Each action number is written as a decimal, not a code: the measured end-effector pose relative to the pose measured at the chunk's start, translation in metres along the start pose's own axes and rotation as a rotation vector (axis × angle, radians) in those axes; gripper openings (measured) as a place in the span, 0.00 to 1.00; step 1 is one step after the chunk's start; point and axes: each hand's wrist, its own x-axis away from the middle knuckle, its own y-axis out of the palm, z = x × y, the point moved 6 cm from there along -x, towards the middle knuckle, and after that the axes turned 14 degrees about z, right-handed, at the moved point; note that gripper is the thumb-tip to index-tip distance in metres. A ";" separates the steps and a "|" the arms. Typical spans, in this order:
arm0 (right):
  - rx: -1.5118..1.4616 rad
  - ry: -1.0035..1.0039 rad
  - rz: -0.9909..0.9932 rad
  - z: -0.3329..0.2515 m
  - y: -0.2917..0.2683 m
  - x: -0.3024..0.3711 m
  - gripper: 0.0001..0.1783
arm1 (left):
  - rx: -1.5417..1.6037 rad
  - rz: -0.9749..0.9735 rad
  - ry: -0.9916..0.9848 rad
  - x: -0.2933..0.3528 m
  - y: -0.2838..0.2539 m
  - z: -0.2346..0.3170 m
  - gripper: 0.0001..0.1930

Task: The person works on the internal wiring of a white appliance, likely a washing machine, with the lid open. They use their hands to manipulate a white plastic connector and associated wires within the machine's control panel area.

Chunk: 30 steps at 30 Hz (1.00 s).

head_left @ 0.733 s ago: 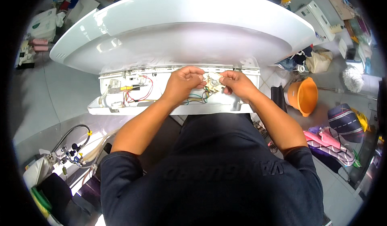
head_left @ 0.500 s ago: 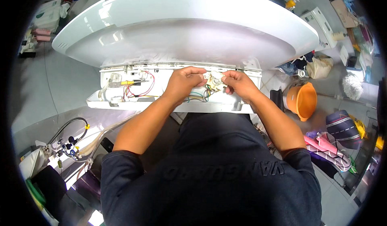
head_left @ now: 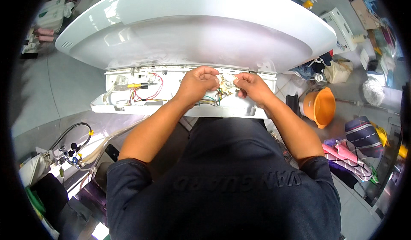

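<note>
A small off-white round part (head_left: 227, 82) sits between my hands, over the right half of a long white open panel (head_left: 227, 111). My left hand (head_left: 197, 87) is closed at its left edge, thumb against fingers. My right hand (head_left: 253, 89) pinches its right side. Thin coloured wires (head_left: 214, 99) run from below the part into the panel. Fingers hide some of its edges. In the left half of the panel lie red wires (head_left: 162, 85), a yellow-and-black stick-like piece (head_left: 138, 86) and a clear plastic piece (head_left: 121, 81).
A large glossy white curved cover (head_left: 192, 37) rises beyond the panel. On the floor at right stand an orange tub (head_left: 323, 107) and a cream bag (head_left: 339, 71). Hoses with a gauge-like fitting (head_left: 70, 154) lie at lower left.
Both hands stay at the same part with small finger shifts, and the part looks slightly turned. The whole view has shifted a little.
</note>
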 end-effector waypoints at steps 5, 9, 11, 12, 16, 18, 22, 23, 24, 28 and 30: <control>0.005 -0.018 0.001 0.001 0.000 0.000 0.16 | -0.164 -0.061 0.112 0.003 0.010 0.001 0.12; 0.005 -0.035 -0.005 0.003 -0.001 -0.003 0.16 | -0.308 -0.026 0.168 0.006 0.013 0.004 0.11; -0.001 -0.028 -0.001 0.002 0.000 -0.003 0.16 | -0.355 0.008 0.215 0.007 0.013 0.006 0.11; -0.007 -0.024 0.002 0.003 0.000 -0.003 0.16 | -0.381 0.024 0.238 0.007 0.013 0.007 0.12; 0.023 -0.018 0.019 0.006 -0.002 -0.005 0.16 | -0.425 0.047 0.308 0.009 0.016 0.012 0.12; 0.034 -0.022 0.026 0.006 -0.001 -0.005 0.17 | -0.433 0.057 0.338 0.010 0.017 0.013 0.12; 0.032 -0.017 0.028 0.003 -0.001 -0.004 0.16 | -0.375 0.000 0.257 0.006 0.017 0.008 0.13; 0.029 -0.017 0.028 0.003 -0.001 -0.004 0.16 | -0.348 -0.022 0.236 0.005 0.017 0.006 0.13; 0.027 -0.017 0.028 0.003 -0.001 -0.004 0.16 | -0.320 -0.042 0.215 0.004 0.018 0.006 0.13; 0.034 -0.023 0.029 0.002 0.000 -0.003 0.15 | -0.306 -0.065 0.135 0.009 0.019 0.013 0.13; 0.034 -0.023 0.027 -0.001 0.000 -0.001 0.15 | -0.375 -0.080 0.130 0.011 0.018 0.014 0.13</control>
